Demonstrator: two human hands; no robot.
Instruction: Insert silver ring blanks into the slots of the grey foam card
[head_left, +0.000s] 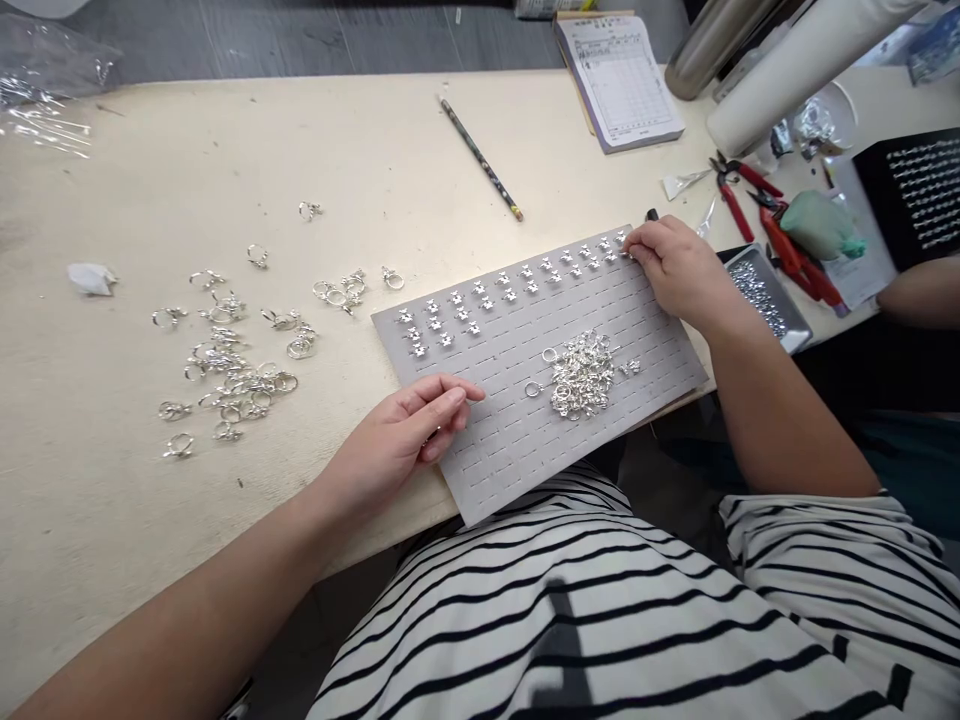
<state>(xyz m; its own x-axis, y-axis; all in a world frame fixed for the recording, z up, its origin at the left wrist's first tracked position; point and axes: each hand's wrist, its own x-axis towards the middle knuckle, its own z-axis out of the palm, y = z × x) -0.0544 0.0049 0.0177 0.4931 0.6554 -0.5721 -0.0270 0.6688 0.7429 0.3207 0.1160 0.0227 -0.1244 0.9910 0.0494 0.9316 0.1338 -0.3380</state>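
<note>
A grey slotted foam display pad [517, 420] lies tilted across the table's near edge. Silver rings [480, 305] stand in its top rows. A heap of loose silver rings [581, 375] rests on the pad's middle. My right hand [675, 270] is at the pad's far right corner, fingertips pinched together on a ring in the top row. My left hand [401, 435] rests on the pad's left edge with fingers curled, and something small and silvery shows under them.
Several loose rings [232, 370] are scattered on the cream table at left. A pencil [480, 158], a notepad [622, 75], red pliers [750, 195], a metal tray of small parts [761, 295] and a black ring board [919, 190] lie at the back right. Another person's arm [919, 290] is at right.
</note>
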